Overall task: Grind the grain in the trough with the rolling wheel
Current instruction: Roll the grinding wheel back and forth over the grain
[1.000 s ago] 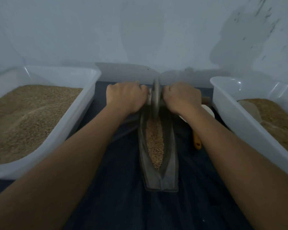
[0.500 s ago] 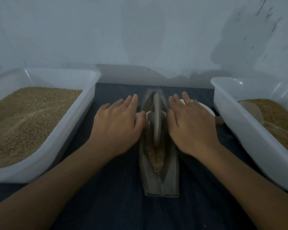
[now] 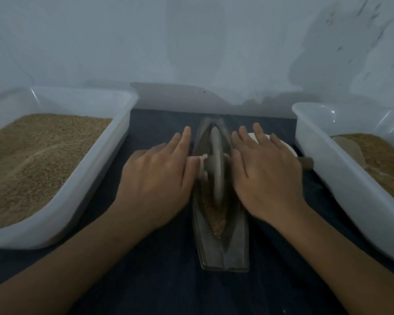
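The wheel point(image 3: 216, 164) has rolled nearer under flat, spread hands point(image 3: 157, 178) point(image 3: 265, 176), between two grain-filled tubs point(image 3: 84, 169) point(image 3: 341, 178).

A plain, dimly lit work corner set up for hand-milling grain. A dark cloth point(image 3: 168, 280) covers the surface against a bare, scuffed pale wall point(image 3: 191, 42). 2 white plastic tubs point(image 3: 82, 178) point(image 3: 341, 178) of brown grain flank a boat-shaped grinding trough point(image 3: 223, 248).

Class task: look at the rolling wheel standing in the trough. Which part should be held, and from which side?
Hold the rolling wheel by its axle handle, which sticks out on both flanks, one hand from each side. The disc stands on edge in the narrow trough, so its rim offers no grip.
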The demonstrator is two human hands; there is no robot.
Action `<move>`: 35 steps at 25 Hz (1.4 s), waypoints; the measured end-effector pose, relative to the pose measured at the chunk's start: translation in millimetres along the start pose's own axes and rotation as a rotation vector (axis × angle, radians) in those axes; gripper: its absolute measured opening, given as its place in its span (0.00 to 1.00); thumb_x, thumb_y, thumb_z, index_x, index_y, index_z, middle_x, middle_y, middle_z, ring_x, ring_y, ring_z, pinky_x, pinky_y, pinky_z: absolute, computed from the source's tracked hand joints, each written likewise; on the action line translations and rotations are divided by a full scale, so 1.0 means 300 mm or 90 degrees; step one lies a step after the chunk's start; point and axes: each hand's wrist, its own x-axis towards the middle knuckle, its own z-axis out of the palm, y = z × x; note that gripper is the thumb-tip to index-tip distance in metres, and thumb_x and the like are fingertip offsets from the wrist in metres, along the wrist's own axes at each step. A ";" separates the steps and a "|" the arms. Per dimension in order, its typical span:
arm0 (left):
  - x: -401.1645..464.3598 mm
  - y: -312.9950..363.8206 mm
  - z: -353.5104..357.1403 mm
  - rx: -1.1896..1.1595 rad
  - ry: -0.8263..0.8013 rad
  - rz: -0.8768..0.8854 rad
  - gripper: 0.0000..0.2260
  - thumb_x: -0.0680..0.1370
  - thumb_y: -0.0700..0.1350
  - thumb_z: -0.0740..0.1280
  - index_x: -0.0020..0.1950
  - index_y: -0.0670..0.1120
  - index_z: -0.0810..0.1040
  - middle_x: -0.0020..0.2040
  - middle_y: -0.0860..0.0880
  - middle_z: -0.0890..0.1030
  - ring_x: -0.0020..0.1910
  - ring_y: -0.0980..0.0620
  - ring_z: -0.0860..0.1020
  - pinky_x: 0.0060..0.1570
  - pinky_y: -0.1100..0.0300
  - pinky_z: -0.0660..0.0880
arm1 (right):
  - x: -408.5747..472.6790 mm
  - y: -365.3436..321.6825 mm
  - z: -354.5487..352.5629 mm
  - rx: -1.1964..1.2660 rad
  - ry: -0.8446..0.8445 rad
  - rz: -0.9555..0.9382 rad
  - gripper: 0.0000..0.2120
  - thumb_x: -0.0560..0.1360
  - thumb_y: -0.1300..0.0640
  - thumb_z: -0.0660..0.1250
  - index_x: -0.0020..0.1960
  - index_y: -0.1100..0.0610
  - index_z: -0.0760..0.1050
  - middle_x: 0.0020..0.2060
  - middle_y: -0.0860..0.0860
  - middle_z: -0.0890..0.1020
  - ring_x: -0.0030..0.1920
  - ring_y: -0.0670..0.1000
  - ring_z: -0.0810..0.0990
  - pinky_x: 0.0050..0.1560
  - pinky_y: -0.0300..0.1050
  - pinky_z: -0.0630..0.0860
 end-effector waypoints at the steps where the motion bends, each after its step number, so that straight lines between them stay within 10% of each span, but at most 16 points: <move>1: -0.044 0.003 -0.016 -0.019 0.017 0.021 0.28 0.88 0.59 0.47 0.84 0.46 0.63 0.76 0.46 0.76 0.68 0.48 0.80 0.59 0.48 0.79 | -0.053 -0.003 -0.018 0.006 0.026 -0.015 0.30 0.85 0.44 0.43 0.78 0.56 0.70 0.77 0.53 0.71 0.80 0.54 0.64 0.79 0.56 0.61; 5: 0.012 0.025 -0.018 0.023 -0.003 0.030 0.27 0.87 0.58 0.49 0.83 0.46 0.66 0.76 0.46 0.76 0.70 0.46 0.79 0.64 0.44 0.76 | -0.043 0.012 -0.022 0.037 -0.006 -0.002 0.32 0.83 0.43 0.43 0.80 0.56 0.66 0.78 0.52 0.69 0.80 0.52 0.62 0.78 0.53 0.60; 8: 0.197 0.014 0.033 0.088 -0.101 -0.021 0.25 0.86 0.56 0.49 0.79 0.48 0.71 0.67 0.45 0.82 0.57 0.42 0.82 0.49 0.48 0.73 | 0.140 0.037 0.029 0.016 -0.105 0.045 0.33 0.83 0.44 0.40 0.80 0.55 0.66 0.79 0.53 0.68 0.81 0.55 0.59 0.77 0.56 0.60; 13: 0.358 -0.021 0.090 0.134 -0.174 -0.024 0.16 0.87 0.51 0.48 0.50 0.50 0.73 0.53 0.44 0.82 0.47 0.40 0.78 0.44 0.49 0.67 | 0.320 0.061 0.081 -0.044 -0.075 0.121 0.24 0.84 0.45 0.46 0.49 0.54 0.78 0.57 0.58 0.82 0.61 0.60 0.78 0.52 0.52 0.69; 17: 0.178 -0.004 0.040 0.050 -0.113 -0.047 0.22 0.86 0.57 0.47 0.64 0.50 0.77 0.61 0.45 0.84 0.49 0.41 0.82 0.42 0.49 0.72 | 0.160 0.024 0.037 -0.018 -0.085 0.043 0.33 0.83 0.45 0.39 0.78 0.56 0.70 0.78 0.53 0.70 0.82 0.55 0.59 0.79 0.57 0.59; 25: 0.031 0.011 -0.037 -0.012 -0.105 -0.021 0.32 0.86 0.63 0.44 0.83 0.47 0.65 0.76 0.47 0.76 0.69 0.47 0.78 0.63 0.46 0.75 | -0.021 -0.004 -0.013 0.037 0.004 0.001 0.33 0.82 0.44 0.41 0.80 0.55 0.66 0.78 0.51 0.69 0.81 0.52 0.61 0.80 0.55 0.60; 29: 0.286 0.002 0.067 0.076 -0.153 -0.088 0.25 0.84 0.59 0.47 0.70 0.52 0.77 0.59 0.42 0.84 0.55 0.39 0.81 0.47 0.48 0.68 | 0.226 0.046 0.062 0.006 -0.100 0.087 0.31 0.84 0.45 0.41 0.78 0.56 0.70 0.77 0.54 0.71 0.79 0.56 0.63 0.77 0.57 0.60; 33: 0.363 -0.021 0.094 0.100 -0.180 -0.065 0.19 0.85 0.55 0.46 0.50 0.50 0.75 0.54 0.43 0.82 0.46 0.40 0.77 0.44 0.48 0.66 | 0.330 0.046 0.072 -0.031 -0.047 0.149 0.24 0.84 0.45 0.48 0.47 0.55 0.79 0.47 0.56 0.80 0.54 0.61 0.79 0.49 0.53 0.70; 35: 0.266 -0.012 0.071 0.155 -0.151 -0.007 0.16 0.87 0.53 0.47 0.53 0.50 0.73 0.55 0.45 0.82 0.46 0.39 0.80 0.40 0.50 0.68 | 0.269 0.032 0.070 -0.037 -0.051 0.103 0.27 0.85 0.46 0.45 0.58 0.57 0.80 0.59 0.57 0.82 0.68 0.61 0.75 0.62 0.55 0.71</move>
